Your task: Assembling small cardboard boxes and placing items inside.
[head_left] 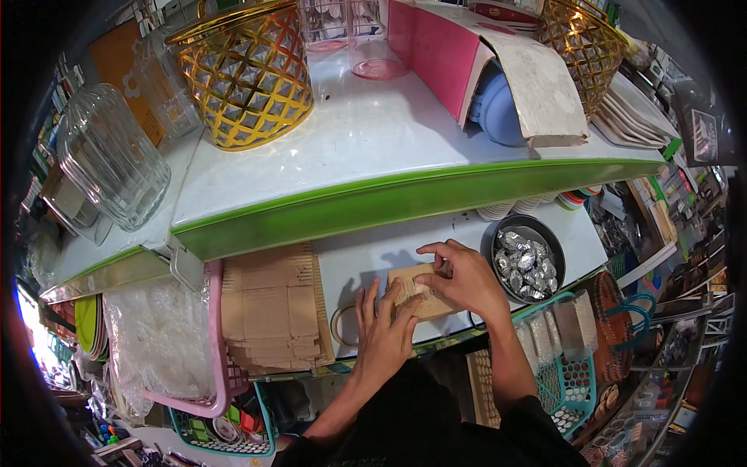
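A small brown cardboard box [435, 307] lies on the white lower shelf before me. My left hand [382, 327] reaches over its left end, fingers spread and fingertips on the cardboard. From the right comes my right hand [467, 280], its thumb on the top of the box and its index finger stretched out above it. Nothing shows between that thumb and finger, and its other fingers are partly hidden. Left of my left hand lies a ring-shaped roll [337, 327], seemingly tape, partly covered by the hand. Flattened cardboard pieces [268, 303] are stacked farther left.
A dark round pan [561, 265] holds several foil-like fluted pieces right of the box. Above runs a shelf with a green edge [408, 192], bearing gold lattice baskets [248, 82] and glass jars [111, 157]. Pink [219, 350] and teal [563, 391] plastic baskets flank my arms.
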The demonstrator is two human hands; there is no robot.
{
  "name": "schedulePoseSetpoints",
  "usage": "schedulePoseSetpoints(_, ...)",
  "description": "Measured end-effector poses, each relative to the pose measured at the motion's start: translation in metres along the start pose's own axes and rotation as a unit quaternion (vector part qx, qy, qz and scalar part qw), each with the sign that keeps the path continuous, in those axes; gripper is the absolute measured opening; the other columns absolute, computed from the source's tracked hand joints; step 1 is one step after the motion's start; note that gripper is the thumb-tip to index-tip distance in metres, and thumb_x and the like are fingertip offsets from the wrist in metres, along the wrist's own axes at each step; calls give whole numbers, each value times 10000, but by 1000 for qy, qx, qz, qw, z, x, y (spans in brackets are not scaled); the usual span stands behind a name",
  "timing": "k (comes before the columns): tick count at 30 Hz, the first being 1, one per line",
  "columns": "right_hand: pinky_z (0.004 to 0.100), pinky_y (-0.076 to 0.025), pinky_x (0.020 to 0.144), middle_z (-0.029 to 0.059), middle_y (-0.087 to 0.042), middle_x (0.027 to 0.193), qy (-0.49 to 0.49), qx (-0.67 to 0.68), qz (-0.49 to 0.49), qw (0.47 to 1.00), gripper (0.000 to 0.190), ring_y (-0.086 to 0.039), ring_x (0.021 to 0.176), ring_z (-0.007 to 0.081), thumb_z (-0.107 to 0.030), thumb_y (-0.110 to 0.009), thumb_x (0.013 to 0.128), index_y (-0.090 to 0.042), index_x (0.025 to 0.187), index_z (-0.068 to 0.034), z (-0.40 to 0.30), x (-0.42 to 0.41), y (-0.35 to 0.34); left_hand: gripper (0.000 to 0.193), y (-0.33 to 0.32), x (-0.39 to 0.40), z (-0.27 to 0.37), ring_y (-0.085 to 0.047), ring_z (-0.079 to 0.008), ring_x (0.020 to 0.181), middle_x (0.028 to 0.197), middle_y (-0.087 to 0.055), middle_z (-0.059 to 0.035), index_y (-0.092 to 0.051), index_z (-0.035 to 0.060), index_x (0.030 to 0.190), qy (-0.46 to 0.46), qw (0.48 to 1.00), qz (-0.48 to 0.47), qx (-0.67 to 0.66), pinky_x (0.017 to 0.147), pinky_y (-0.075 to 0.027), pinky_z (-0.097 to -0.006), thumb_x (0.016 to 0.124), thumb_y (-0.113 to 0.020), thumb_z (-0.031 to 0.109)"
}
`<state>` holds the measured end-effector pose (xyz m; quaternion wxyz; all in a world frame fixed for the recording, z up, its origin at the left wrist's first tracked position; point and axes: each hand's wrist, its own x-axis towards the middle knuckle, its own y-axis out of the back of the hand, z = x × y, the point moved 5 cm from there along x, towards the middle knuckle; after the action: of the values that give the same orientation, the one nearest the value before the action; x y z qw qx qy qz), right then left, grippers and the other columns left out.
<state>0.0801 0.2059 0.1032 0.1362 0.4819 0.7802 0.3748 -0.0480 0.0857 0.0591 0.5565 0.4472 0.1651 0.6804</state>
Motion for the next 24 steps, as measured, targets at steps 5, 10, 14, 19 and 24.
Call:
schedulePoseSetpoints(5, 331, -506, 638, 101, -610, 828, -19, 7, 7, 1000, 496, -606, 656, 212, -276, -841, 729, -686, 1159, -81, -5, -1, 2, 355, -3, 0, -3, -305, -428, 1374, 1432, -425, -165, -610, 100, 1272, 10, 999, 4, -31, 1110, -244, -617, 924, -594, 162)
schedulePoseSetpoints(10, 326, -502, 633, 98, -612, 826, 15, -19, 18, 1000, 425, -600, 640, 211, -253, -814, 769, -692, 1135, -74, -10, -3, 2, 343, -4, 0, -5, -317, -422, 1365, 1423, -427, -173, -618, 104, 1263, 4, 999, 13, -31, 1110, -252, -610, 928, -589, 176)
schedulePoseSetpoints(14, 329, -503, 632, 95, -609, 812, 5, -5, 22, 1000, 422, -598, 632, 212, -267, -816, 769, -696, 1125, -74, 0, -3, -1, 329, -6, 0, -6, -321, -418, 1362, 1416, -431, -173, -632, 115, 1247, -3, 999, 17, -35, 1113, -253, -605, 925, -593, 172)
schedulePoseSetpoints(19, 337, -504, 625, 90, -601, 778, 1, -2, 19, 1000, 414, -613, 639, 215, -279, -817, 770, -699, 1110, -75, -3, -1, -2, 309, -8, -1, -11, -339, -419, 1351, 1409, -434, -178, -649, 116, 1217, -2, 998, 29, -62, 1115, -265, -595, 914, -606, 162)
schedulePoseSetpoints(24, 339, -506, 623, 86, -605, 782, 38, -15, 15, 999, 414, -620, 645, 218, -289, -825, 758, -705, 1100, -87, -7, -3, 2, 314, -10, -2, -11, -347, -419, 1346, 1398, -443, -177, -654, 114, 1208, -4, 997, 38, -74, 1115, -270, -589, 898, -617, 147)
